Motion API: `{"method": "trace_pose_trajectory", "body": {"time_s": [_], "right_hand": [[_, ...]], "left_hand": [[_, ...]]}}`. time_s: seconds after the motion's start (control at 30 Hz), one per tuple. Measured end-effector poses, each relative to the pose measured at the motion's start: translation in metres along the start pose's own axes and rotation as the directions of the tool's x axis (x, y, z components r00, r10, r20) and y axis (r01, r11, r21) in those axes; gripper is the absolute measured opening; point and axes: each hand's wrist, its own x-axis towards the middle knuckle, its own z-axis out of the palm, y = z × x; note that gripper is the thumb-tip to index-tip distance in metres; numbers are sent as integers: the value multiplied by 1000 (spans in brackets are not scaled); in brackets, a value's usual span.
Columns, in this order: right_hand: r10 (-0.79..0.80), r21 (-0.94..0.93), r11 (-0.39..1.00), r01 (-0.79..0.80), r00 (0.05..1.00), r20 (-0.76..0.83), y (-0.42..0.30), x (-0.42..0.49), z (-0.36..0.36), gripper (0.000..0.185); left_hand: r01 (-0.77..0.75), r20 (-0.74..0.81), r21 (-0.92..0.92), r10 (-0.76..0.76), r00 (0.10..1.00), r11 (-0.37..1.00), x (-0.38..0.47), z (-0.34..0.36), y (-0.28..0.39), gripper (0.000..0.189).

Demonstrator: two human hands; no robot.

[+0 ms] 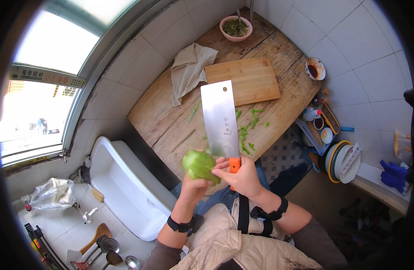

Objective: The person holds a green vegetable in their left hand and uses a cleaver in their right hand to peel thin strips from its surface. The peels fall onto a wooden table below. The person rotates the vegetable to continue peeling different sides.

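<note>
My left hand [194, 187] holds a partly peeled, pale green vegetable [199, 165], its kind not certain, over the near edge of the wooden table. Beside it, my right hand [242, 176] grips the orange handle of a steel cleaver [218, 116]. The cleaver's broad blade points away from me, and the right thumb and fingertips touch the vegetable's right side. Green peelings [243, 135] lie scattered on the wooden table [170, 135] to the right of the blade. Beyond the cleaver lies a bamboo cutting board [251, 81], partly hidden by the blade's far end.
A beige cloth [190, 69] touches the board's left side. At the table's far end stands a pink bowl of chopped greens [235, 28]; a bowl with dark sauce [315, 69] sits at the right edge. A white sink [132, 189] is at left, a rack of dishes [318, 128] at right.
</note>
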Motion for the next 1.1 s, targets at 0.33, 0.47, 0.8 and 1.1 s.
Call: {"method": "trace_pose_trajectory", "body": {"time_s": [0.33, 0.47, 0.8, 1.1], "right_hand": [[-220, -264, 951, 162, 953, -210, -19, 18, -25, 27], [-401, -533, 811, 240, 892, -209, -17, 16, -27, 23], [-555, -745, 296, 598, 743, 375, 3, -17, -35, 28], [-420, -850, 59, 523, 786, 454, 14, -16, -99, 36]], "left_hand": [[60, 33, -75, -58, 998, 995, -7, -24, -1, 88], [52, 14, -79, -51, 999, 995, -6, -22, 1, 81], [-94, -143, 102, 108, 984, 990, -3, -53, -22, 52], [-69, -264, 288, 148, 953, 955, 8, -34, 8, 63]]}}
